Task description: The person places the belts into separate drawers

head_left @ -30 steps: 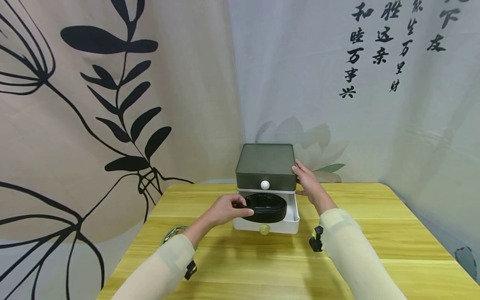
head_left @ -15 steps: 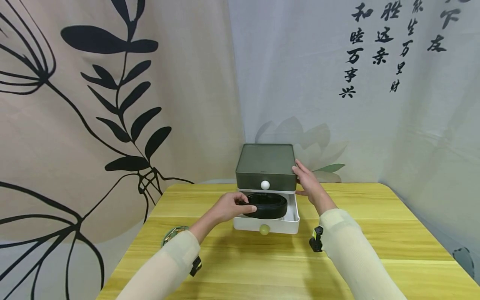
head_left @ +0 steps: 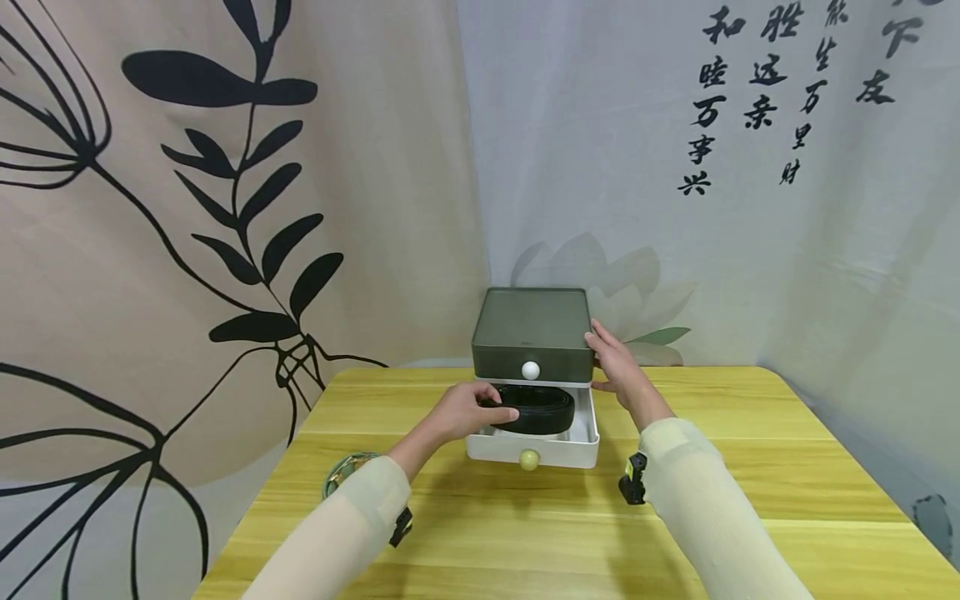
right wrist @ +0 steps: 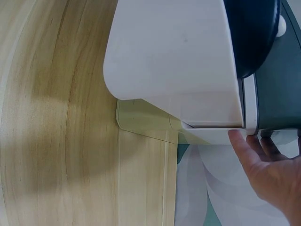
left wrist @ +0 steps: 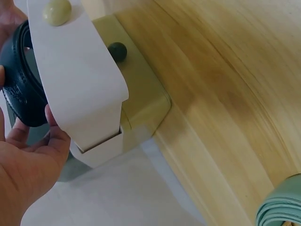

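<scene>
A coiled black belt [head_left: 543,418] sits low in the pulled-out white drawer [head_left: 566,453], its upper edge above the drawer's front. My left hand [head_left: 456,412] pinches the belt's left side between thumb and fingers. The left wrist view shows the belt [left wrist: 21,92] just behind the drawer front with its yellow-green knob [left wrist: 57,12]. My right hand [head_left: 624,375] rests with extended fingers against the right side of the small drawer cabinet [head_left: 534,321]. In the right wrist view, fingertips [right wrist: 237,141] touch its side wall.
The cabinet's dark green top drawer has a white knob [head_left: 530,370]. Below the white drawer is a yellow-green one [left wrist: 141,94] with a dark knob [left wrist: 117,52]. A coiled green strap [left wrist: 282,200] lies on the wooden table [head_left: 525,542], left. A printed curtain hangs behind.
My left hand has moved slightly right and lowered the belt deeper into the white drawer. The right hand stays in place on the cabinet.
</scene>
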A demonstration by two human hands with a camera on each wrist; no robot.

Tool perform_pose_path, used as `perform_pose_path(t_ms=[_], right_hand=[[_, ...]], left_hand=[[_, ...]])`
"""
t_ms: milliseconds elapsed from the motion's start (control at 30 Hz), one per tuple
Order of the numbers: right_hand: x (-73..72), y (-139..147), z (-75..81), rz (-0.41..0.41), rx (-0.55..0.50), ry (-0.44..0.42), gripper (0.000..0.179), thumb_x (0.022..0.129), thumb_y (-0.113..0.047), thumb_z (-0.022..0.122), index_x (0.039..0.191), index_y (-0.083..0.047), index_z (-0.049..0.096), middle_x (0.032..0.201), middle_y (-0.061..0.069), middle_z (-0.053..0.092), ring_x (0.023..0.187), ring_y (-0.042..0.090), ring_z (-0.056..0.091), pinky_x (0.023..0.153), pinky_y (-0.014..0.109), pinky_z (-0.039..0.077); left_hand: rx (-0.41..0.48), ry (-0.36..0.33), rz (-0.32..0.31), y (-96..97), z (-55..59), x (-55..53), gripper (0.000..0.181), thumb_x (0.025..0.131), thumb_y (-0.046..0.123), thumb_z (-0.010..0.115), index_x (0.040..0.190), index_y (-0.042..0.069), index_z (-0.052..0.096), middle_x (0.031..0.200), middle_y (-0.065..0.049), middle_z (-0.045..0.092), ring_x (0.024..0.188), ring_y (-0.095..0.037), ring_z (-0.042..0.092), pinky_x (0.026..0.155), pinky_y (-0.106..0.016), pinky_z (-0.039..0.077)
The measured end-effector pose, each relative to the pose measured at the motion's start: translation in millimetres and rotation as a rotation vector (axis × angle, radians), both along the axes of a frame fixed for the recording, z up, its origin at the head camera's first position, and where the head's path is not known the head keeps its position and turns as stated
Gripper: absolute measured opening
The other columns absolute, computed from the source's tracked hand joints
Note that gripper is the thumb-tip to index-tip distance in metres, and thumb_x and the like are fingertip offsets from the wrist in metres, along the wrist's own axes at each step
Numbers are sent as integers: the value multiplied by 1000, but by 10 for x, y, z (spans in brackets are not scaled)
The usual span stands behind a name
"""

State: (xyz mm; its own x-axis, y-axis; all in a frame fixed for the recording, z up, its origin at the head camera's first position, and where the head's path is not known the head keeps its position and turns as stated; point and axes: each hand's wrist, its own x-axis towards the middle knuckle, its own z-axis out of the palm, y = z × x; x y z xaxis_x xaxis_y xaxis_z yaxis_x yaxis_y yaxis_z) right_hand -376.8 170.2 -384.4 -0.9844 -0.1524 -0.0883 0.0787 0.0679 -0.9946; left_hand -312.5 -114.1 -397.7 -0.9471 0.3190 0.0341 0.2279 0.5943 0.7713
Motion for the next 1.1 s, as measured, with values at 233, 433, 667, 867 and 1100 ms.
perform_pose_path(t_ms=[233, 433, 667, 867, 1100], right_hand=[[-19, 15, -20, 1, 1, -1, 61, 107, -41, 36, 160, -33, 7, 164, 18, 8, 147, 41, 18, 107, 63, 31], [-22, 16, -26, 2, 10, 0, 61, 107, -43, 37, 160, -33, 7, 164, 17, 6, 147, 41, 18, 108, 63, 31], [-17, 13, -22, 5, 13, -2, 62, 107, -44, 37, 159, -34, 7, 164, 16, 7, 147, 40, 18, 108, 63, 30], [-18, 19, -33, 9, 23, 8, 62, 107, -44, 36, 160, -33, 7, 164, 16, 6, 146, 41, 19, 107, 62, 33], [-12, 21, -34, 11, 36, 16, 62, 106, -47, 36, 160, -33, 7, 165, 15, 6, 146, 41, 19, 106, 62, 34]], left_hand=[[-10, 34, 13, 60, -20, -18, 36, 83, 43, 79, 89, 12, 63, 76, -1, 54, 63, -14, 47, 58, -29, 41], [-44, 72, 42, 128, -31, -18, 36, 81, 44, 80, 86, 13, 63, 78, 0, 56, 66, -14, 50, 59, -29, 43], [-66, 80, 66, 180, -55, -31, 35, 80, 43, 82, 84, 14, 64, 80, 0, 58, 67, -15, 52, 59, -30, 45], [-108, 107, 76, 225, -71, -32, 35, 79, 42, 83, 85, 14, 64, 80, 0, 59, 67, -15, 54, 60, -30, 46], [-119, 125, 68, 254, -83, -17, 35, 81, 32, 83, 98, 7, 67, 81, -2, 57, 69, -15, 50, 60, -29, 44]])
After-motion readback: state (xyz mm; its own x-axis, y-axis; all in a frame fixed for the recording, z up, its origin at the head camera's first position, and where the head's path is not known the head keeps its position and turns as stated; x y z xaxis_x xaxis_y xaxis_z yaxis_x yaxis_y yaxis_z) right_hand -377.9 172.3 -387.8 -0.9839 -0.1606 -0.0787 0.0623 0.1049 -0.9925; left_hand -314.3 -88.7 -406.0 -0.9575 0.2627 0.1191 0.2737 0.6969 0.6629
